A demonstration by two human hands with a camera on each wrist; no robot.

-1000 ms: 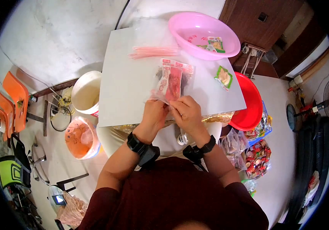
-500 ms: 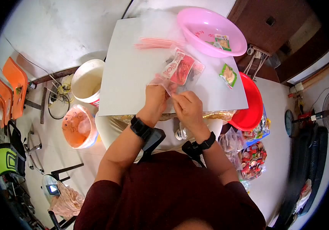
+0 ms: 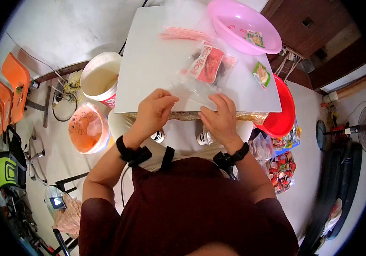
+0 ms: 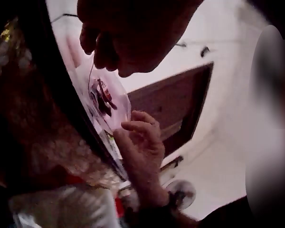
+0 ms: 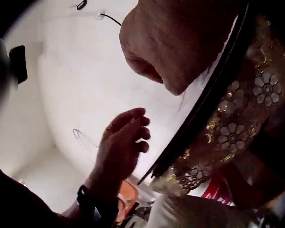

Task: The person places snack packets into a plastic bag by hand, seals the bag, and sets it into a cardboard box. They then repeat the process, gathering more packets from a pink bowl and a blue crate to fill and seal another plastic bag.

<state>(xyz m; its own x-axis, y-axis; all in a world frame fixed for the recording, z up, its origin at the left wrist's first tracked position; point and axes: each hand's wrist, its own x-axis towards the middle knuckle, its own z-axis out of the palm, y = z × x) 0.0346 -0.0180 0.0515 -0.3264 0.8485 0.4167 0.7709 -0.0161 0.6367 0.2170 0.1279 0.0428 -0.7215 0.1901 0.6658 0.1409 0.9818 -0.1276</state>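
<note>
A clear plastic bag lies on the table with its loose mouth toward the person. Inside it show a red-and-white printed packet and something dark. Off the near left side of the bag mouth is the left hand, its fingers loosely bent and holding nothing visible. The right hand hovers by the near right corner, thumb and forefinger apart, fingertips right at the plastic. In the left wrist view, the bag shows between the dark left hand and the right hand.
Pink strips lie behind the bag. A pink basin with packets stands at the far right, a green-edged packet nearer. A red basin is beside the table. On the left stand a white bucket and a lined bin.
Both hands were together, pinching the gathered bag mouth; now they have parted, the left moving leftward. The mouth has spread out flat. The head view has shifted, so the table sits higher.
</note>
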